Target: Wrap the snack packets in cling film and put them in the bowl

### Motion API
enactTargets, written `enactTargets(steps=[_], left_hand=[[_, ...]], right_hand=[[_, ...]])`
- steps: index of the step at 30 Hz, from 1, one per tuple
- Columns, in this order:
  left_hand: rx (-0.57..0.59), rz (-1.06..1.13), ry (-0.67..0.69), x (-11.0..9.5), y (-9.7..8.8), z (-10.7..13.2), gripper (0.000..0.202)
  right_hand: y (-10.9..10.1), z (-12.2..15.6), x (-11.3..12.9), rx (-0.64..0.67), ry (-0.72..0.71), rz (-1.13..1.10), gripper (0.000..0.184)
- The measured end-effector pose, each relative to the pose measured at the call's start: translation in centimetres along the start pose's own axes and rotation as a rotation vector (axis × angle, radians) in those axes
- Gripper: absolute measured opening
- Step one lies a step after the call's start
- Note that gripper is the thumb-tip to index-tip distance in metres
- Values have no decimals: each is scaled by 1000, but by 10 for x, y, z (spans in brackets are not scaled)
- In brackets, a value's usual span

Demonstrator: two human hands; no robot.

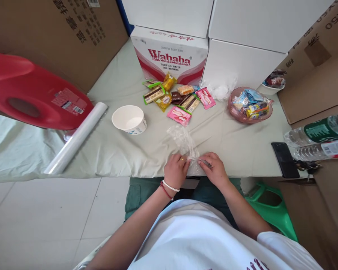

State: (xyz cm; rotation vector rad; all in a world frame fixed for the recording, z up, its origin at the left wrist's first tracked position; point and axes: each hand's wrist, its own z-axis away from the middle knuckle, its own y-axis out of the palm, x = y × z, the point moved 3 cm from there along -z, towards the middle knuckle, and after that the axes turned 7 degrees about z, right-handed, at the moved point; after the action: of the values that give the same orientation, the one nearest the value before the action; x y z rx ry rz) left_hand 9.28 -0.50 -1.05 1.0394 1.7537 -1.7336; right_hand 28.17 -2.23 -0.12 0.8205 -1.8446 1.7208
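A crumpled piece of clear plastic (184,140) lies at the table's front edge, its near end between my two hands. My left hand (176,170) is closed, thumb and fingertips pinching that near end. Close beside it, my right hand (215,170) is also closed and touches the plastic. A thin dark grey object (205,163) shows between the right fingers, too small to name. Beyond the plastic lies a loose pile of wrapped snacks, among them a pink packet (179,115) and a yellow packet (163,101). Left of the pile stands a white paper bowl (129,119).
A roll of clear film (77,137) and a red jug (36,90) are on the left. To the right are a pink bowl (234,108) holding packets, a black phone (285,159) and plastic bottles (323,129). A Wahaha carton (170,56) stands behind the snacks.
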Motion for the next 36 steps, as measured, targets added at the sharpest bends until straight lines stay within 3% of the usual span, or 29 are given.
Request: enactTargets(steps=[5, 8, 12, 16, 20, 23, 26, 28, 31, 34, 36], left_hand=[[-16, 401, -141, 7, -12, -13, 31], [-118, 539, -276, 15, -22, -13, 35], [-264, 512, -380, 27, -36, -9, 33], [-344, 355, -411, 38, -51, -2, 25], [-283, 61, -314, 44, -64, 2, 24], [-87, -170, -237, 42, -65, 0, 46], [79, -257, -212, 32, -62, -7, 67], [83, -299, -171, 19, -61, -12, 73], [-22, -370, -35, -7, -56, -18, 75], [-34, -359, 100, -26, -43, -21, 75], [4, -338, 114, -31, -31, -23, 73]], right_hand=[[-12, -3, -12, -61, 153, -254, 30], [-15, -3, -17, -125, 246, -336, 32], [-15, -2, -21, -125, 356, -446, 37], [-21, -2, -30, -97, 379, -356, 40], [-36, -11, -37, 0, 219, 1, 31], [-41, -27, -32, 108, 107, 190, 39], [-32, -51, -16, 145, 35, 291, 50], [-19, -66, -5, 165, 54, 360, 42], [2, -77, 8, 131, 87, 416, 15], [13, -73, 19, 57, 47, 451, 14], [14, -67, 24, 19, 27, 488, 16]])
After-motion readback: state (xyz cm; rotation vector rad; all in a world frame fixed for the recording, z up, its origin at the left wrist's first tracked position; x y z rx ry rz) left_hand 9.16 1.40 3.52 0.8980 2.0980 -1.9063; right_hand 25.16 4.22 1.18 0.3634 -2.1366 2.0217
